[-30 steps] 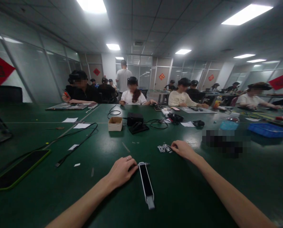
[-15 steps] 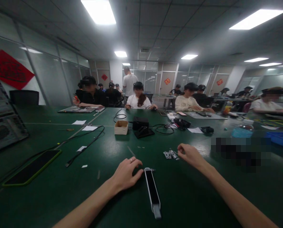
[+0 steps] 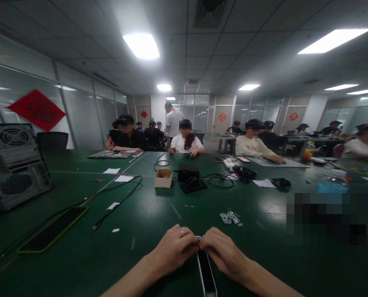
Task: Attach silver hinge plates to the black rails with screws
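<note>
The slim white-edged black device (image 3: pixel 206 272) lies on the green table (image 3: pixel 159 284), looking light and stiff, perhaps slick-faced, best held by its side edges. Left hand (image 3: pixel 176 247) and right hand (image 3: pixel 225 252) curl, fingertips pinched together at its far end; whether they grip anything, I cannot tell. Beyond lie small metal plates (image 3: pixel 230 218).

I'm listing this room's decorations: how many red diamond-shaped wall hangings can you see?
4: one large red hanging at the left, and three small ones farther back: a left one, a middle one and a right one.
</note>
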{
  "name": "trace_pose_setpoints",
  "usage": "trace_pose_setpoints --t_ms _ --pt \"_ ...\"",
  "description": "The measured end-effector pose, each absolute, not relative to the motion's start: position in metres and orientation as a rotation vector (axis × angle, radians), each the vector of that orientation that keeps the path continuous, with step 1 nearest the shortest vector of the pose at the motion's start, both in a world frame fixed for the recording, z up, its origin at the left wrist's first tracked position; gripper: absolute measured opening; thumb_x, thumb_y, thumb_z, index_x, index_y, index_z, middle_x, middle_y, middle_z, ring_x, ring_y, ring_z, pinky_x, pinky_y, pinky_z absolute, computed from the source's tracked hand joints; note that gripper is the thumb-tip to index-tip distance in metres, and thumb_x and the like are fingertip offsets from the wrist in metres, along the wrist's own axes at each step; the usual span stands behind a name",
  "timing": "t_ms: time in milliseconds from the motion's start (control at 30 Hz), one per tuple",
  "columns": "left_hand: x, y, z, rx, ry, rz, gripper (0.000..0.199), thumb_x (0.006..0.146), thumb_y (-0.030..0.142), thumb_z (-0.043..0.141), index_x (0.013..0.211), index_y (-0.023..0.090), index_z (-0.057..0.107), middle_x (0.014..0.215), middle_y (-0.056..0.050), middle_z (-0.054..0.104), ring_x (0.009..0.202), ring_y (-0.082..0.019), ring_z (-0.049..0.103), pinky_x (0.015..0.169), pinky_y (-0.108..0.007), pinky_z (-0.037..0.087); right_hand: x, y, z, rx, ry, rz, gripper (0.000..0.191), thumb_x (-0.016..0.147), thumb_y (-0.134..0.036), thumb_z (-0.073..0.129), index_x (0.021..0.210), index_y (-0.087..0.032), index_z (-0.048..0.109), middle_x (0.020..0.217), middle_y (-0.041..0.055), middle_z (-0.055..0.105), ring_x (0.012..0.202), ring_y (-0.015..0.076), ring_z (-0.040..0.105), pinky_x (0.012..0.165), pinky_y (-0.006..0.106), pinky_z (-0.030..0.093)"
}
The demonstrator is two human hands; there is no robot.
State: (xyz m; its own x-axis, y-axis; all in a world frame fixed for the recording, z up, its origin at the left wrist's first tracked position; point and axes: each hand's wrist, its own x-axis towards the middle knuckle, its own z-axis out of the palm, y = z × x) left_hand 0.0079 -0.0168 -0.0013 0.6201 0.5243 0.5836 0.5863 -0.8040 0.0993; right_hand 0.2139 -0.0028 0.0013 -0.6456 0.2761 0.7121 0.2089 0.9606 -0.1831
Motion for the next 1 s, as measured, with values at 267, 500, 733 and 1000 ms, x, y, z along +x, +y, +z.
trace_pose_setpoints --t_ms 267,500,733,1000 --pt "0.007 -0.019 0.009 -2.713 -1.179 -0.817 0.006 0.082 0.016 0.050 0.081 0.018 0.055 0.079 -0.003 0.061 0.070 -0.015 0.056 0.067 -0.027 0.039 0.219 0.007 -0.003 -0.549 -2.325 0.079 0.010 0.092 -0.020 0.046 0.089 -0.019 0.055 0.080 0.0059 0.064 0.076 0.0182 0.056 0.069 0.031 0.046" --pt "0.001 -0.016 0.016 -2.637 -1.629 -0.642 0.005 0.076 0.013 0.049 0.076 0.018 0.050 0.083 -0.003 0.056 0.072 -0.017 0.052 0.066 -0.027 0.040 0.233 0.015 0.002 -0.888 -2.456 0.130 0.011 0.086 -0.019 0.049 0.092 -0.018 0.059 0.089 0.0080 0.064 0.081 0.0214 0.058 0.073 0.036 0.049" --pt "0.002 -0.017 0.015 -2.855 -1.583 -0.645 0.009 0.072 0.010 0.052 0.073 0.018 0.048 0.085 -0.002 0.055 0.075 -0.015 0.053 0.067 -0.024 0.041 0.230 0.011 0.005 -0.918 -2.539 0.118 0.011 0.085 -0.016 0.049 0.087 -0.017 0.061 0.086 0.0067 0.063 0.081 0.0196 0.057 0.074 0.034 0.048" --pt "-0.002 -0.009 0.009 -2.895 -1.580 -0.744 0.007 0.072 0.012 0.054 0.072 0.017 0.049 0.074 0.001 0.054 0.067 -0.013 0.050 0.062 -0.023 0.038 0.237 0.018 -0.004 -0.878 -2.532 0.207 0.013 0.089 -0.021 0.049 0.091 -0.016 0.061 0.089 0.0076 0.062 0.082 0.0189 0.055 0.073 0.034 0.047"
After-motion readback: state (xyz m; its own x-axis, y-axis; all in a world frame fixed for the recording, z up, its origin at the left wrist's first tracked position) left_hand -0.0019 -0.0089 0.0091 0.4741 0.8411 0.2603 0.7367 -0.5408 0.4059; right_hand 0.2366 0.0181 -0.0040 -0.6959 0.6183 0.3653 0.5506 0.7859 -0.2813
